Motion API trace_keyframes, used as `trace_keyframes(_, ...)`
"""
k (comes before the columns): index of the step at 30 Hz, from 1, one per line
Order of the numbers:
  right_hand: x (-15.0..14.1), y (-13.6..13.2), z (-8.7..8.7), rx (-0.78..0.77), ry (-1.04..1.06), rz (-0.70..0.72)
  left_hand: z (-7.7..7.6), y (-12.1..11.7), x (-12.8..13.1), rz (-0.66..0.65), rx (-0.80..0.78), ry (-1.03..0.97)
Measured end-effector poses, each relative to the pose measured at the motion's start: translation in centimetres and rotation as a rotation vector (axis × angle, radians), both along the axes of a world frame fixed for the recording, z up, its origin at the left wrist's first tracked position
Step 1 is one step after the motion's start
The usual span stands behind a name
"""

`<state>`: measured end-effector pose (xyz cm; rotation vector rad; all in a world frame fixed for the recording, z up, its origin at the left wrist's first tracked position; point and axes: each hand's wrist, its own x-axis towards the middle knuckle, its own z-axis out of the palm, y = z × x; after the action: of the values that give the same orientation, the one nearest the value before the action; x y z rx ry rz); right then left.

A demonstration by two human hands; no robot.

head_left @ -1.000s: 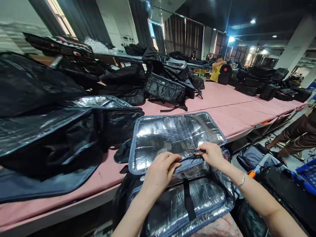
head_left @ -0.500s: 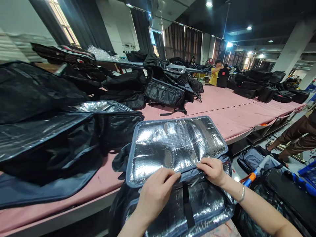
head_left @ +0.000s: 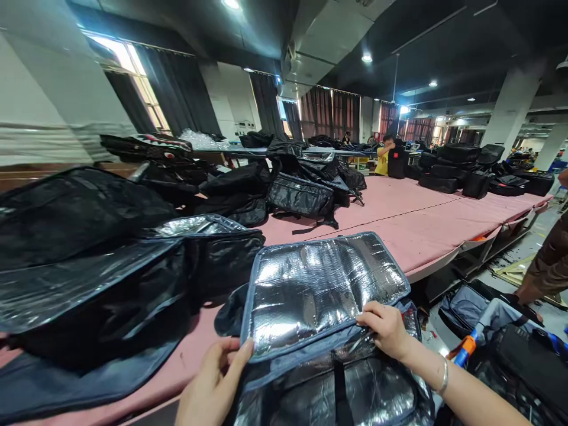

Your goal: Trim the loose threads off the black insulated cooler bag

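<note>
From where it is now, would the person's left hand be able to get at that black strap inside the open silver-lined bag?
Probably yes. The left hand rests at the lid's near-left corner, and the black strap lies just to its right in the open compartment. Nothing covers it; the right hand holds the lid's edge farther over.

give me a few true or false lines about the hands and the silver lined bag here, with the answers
1. The open cooler bag's silver foil-lined lid is flipped back onto the pink table. True.
2. The right hand rests on the lid's near right edge. True.
3. The left hand holds a pair of scissors. False: it holds no tool and touches the lid's near left corner.
4. The right wrist wears a silver bangle. True.
5. The table is green. False: it is pink.
6. The person in the yellow shirt stands right beside the bag. False: that person is far down the table.
</note>
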<state>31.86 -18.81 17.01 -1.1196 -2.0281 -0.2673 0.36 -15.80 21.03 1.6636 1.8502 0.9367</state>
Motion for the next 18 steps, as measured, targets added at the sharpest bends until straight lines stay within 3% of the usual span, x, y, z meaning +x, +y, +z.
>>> trace_keyframes(4, 1.7, 0.5, 0.6, -0.080, 0.100, 0.032, -0.9, 1.3, 0.2, 0.018, 0.055, -0.019)
trace_keyframes(8, 5.5, 1.7, 0.7, -0.109, 0.415, -0.167, -0.8, 2.3, 0.3, -0.055, 0.140, -0.202)
trace_keyframes(10, 7.8, 2.0, -0.3, -0.192, 0.583, -0.274, -0.6, 1.8, 0.5, -0.090, 0.170, -0.217)
trace_keyframes(13, 10.7, 1.3, -2.8, -0.307, 0.714, -0.405, -1.2, -0.3, 0.5, -0.034, 0.104, -0.114)
trace_keyframes(15, 11.8, 0.0, -4.6, -0.389, 0.753, -0.451, -2.6, -2.0, 0.3, 0.009, 0.066, -0.019)
trace_keyframes(18, 11.8, -2.1, -6.4, -0.521, 0.813, -0.451, -6.6, -4.5, -0.5, -0.017, 0.090, 0.138)
